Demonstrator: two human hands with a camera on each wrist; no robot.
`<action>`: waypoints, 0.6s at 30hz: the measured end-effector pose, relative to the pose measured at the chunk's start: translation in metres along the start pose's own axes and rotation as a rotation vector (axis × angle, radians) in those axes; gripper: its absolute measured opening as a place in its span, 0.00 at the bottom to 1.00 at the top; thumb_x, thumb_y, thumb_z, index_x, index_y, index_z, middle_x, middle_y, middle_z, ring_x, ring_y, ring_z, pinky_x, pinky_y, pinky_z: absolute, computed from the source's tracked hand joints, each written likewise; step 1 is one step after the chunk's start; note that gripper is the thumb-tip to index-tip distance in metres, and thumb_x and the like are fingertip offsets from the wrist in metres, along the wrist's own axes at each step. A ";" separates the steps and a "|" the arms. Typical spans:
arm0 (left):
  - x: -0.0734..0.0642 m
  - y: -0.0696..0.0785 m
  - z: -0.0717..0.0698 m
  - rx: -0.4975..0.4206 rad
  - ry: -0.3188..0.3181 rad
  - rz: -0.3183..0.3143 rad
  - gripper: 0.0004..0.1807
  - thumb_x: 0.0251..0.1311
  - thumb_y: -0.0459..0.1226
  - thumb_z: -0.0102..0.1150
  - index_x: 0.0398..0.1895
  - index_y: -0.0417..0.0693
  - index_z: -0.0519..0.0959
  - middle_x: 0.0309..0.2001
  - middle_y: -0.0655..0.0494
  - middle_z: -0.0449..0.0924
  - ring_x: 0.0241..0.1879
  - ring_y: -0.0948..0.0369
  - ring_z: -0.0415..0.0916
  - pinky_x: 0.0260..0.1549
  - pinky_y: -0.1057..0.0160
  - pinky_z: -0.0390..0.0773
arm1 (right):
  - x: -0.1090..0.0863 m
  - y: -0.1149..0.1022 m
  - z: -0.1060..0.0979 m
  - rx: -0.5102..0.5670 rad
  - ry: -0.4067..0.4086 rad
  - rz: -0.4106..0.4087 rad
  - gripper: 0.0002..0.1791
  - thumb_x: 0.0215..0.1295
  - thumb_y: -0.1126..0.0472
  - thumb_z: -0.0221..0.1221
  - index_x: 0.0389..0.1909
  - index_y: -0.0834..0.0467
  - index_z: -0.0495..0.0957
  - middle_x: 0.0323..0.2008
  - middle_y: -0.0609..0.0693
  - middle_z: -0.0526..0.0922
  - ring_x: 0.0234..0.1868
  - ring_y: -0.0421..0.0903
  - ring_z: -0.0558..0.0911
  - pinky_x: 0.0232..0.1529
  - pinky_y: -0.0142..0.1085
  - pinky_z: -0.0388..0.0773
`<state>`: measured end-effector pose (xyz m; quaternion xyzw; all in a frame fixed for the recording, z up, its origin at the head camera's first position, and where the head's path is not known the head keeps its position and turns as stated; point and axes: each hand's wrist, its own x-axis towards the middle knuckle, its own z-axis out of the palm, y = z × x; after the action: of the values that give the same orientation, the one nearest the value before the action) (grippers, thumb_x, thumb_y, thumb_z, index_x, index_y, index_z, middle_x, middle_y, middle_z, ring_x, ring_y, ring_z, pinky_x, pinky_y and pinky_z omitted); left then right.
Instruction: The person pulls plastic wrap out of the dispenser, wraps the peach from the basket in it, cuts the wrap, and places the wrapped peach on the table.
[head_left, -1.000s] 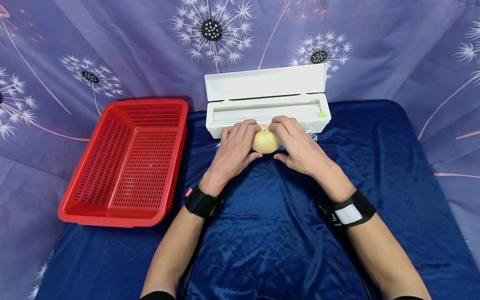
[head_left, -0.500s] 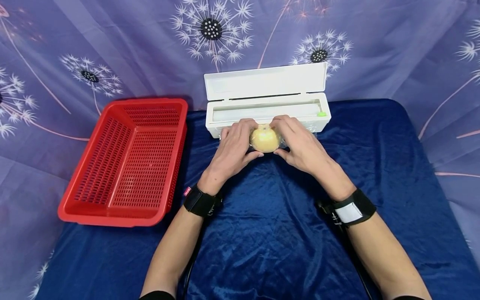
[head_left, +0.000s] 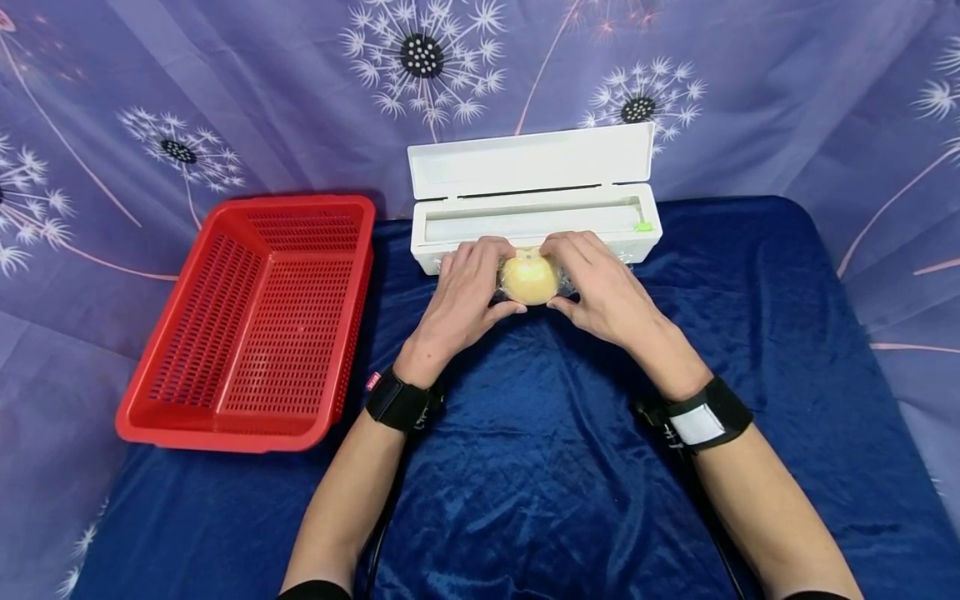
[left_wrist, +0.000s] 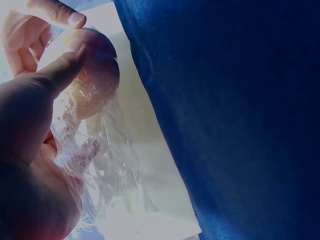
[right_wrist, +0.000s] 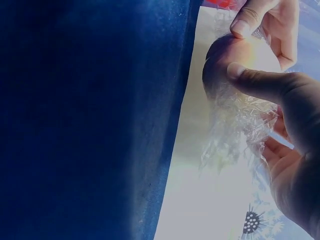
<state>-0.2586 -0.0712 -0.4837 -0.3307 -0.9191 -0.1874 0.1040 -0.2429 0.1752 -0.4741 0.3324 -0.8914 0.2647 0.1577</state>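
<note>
A round, pale yellow fruit sits between both hands, just in front of a white cling film box. Clear cling film covers it and trails off crumpled at both sides. My left hand grips the fruit's left side, thumb low on the near face and fingers over the top. From the right, my right hand holds it the same way. In the right wrist view both thumbs press on the wrapped fruit. The film's underside is hidden behind the fruit.
The box's lid stands raised, with a film roll inside and a green slider at its right end. A red plastic basket stands on the left of the blue cloth. A patterned curtain hangs behind.
Both thumbs have closed in against the fruit's near side, and the film has bunched up beside it. The fruit has shifted very slightly; box and basket have stayed in place.
</note>
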 end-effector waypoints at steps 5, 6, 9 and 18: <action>-0.001 0.000 0.000 -0.001 -0.004 -0.004 0.43 0.59 0.56 0.75 0.70 0.49 0.66 0.69 0.53 0.68 0.64 0.49 0.66 0.54 0.51 0.64 | 0.000 0.000 0.000 -0.002 -0.008 0.016 0.40 0.48 0.70 0.83 0.62 0.64 0.73 0.62 0.61 0.78 0.64 0.61 0.75 0.65 0.52 0.72; -0.001 0.000 0.000 0.000 -0.004 -0.004 0.43 0.59 0.57 0.75 0.70 0.49 0.66 0.69 0.53 0.68 0.64 0.49 0.65 0.54 0.51 0.64 | 0.000 0.000 0.000 -0.001 -0.009 0.019 0.40 0.48 0.69 0.83 0.62 0.64 0.73 0.62 0.61 0.78 0.65 0.60 0.75 0.65 0.52 0.72; -0.001 0.000 0.000 0.004 -0.008 -0.006 0.42 0.61 0.57 0.73 0.70 0.49 0.66 0.69 0.54 0.68 0.66 0.49 0.64 0.55 0.51 0.64 | 0.000 0.000 0.000 0.001 -0.011 0.027 0.40 0.48 0.69 0.83 0.62 0.63 0.73 0.62 0.60 0.79 0.65 0.60 0.75 0.65 0.52 0.72; -0.002 -0.001 0.001 0.037 -0.003 -0.011 0.42 0.61 0.59 0.71 0.70 0.49 0.67 0.70 0.50 0.64 0.65 0.49 0.62 0.58 0.50 0.64 | -0.001 0.000 -0.001 0.006 -0.009 0.040 0.38 0.50 0.68 0.82 0.62 0.63 0.74 0.61 0.60 0.80 0.65 0.59 0.76 0.65 0.52 0.72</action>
<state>-0.2585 -0.0729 -0.4852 -0.3241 -0.9243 -0.1706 0.1075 -0.2423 0.1758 -0.4738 0.3162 -0.8977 0.2691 0.1473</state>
